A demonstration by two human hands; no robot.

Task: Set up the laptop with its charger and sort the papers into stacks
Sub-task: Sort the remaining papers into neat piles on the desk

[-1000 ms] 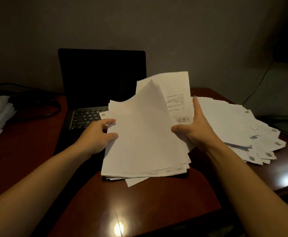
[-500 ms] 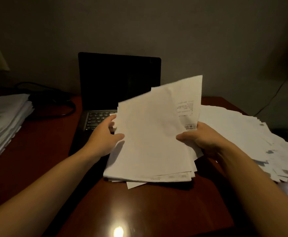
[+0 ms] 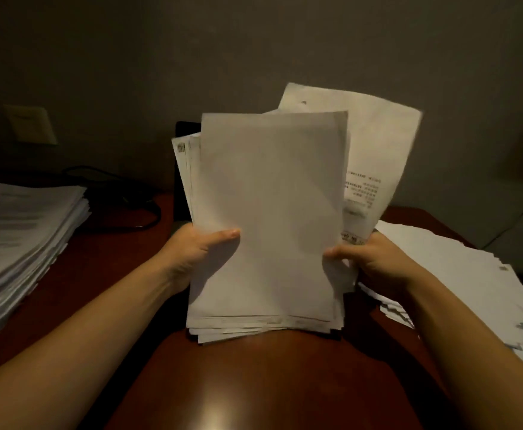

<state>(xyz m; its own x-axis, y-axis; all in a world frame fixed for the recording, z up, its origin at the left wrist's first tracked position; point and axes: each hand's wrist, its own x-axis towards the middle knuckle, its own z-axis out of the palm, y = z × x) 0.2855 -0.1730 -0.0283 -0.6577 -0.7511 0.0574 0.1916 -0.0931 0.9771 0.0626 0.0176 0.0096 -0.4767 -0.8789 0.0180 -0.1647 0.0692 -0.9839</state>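
Your left hand grips the left edge of the sheaf of papers, thumb laid across the front sheet, fingers hidden behind. Your right hand pinches the right edge, thumb in front, fingers curled behind. Both forearms reach forward from the bottom corners. The sheaf stands nearly upright at mid-desk; whether its lower edges touch the wood, you cannot tell. A printed sheet leans out behind, to the right. The laptop shows only as a dark strip behind the sheaf. A tall paper stack sits on your left, a fanned pile on your right.
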